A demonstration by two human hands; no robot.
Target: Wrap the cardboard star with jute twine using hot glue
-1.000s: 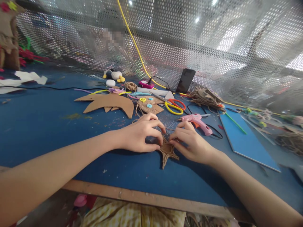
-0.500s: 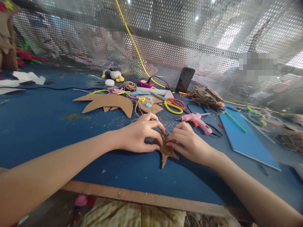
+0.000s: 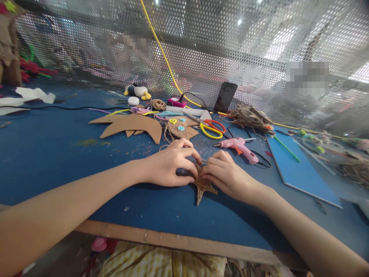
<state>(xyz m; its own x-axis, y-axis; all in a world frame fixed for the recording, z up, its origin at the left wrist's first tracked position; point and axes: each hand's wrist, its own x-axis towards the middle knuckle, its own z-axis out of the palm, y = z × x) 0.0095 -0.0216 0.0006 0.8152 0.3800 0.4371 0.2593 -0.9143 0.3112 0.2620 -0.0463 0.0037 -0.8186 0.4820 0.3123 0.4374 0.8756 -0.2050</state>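
A small star of brown cardboard (image 3: pixel 203 187) lies on the blue table, with jute twine along its edges. My left hand (image 3: pixel 173 163) has its thumb and fingertips closed on the star's left and upper side. From the right, my right hand (image 3: pixel 230 173) pinches at the star's upper part, its fingertips pressed close against the left ones. A thin strand of twine shows by the right fingers; the exact pinch point is hidden. Beyond the hands lies a larger twine-covered piece (image 3: pixel 180 130) with light-blue and yellow bits.
A pink glue gun (image 3: pixel 240 149) and scissors (image 3: pixel 213 129) lie beyond my right hand. Curved cardboard pieces (image 3: pixel 132 125) are behind the left. Farther back are a twine coil (image 3: pixel 158 104), a phone (image 3: pixel 225 97) and a twine bundle (image 3: pixel 250 118). A blue board (image 3: pixel 302 169) lies at right.
My right hand has shifted slightly left along the star, its fingertips now nearer to the left ones. My left hand and the star stay in place.
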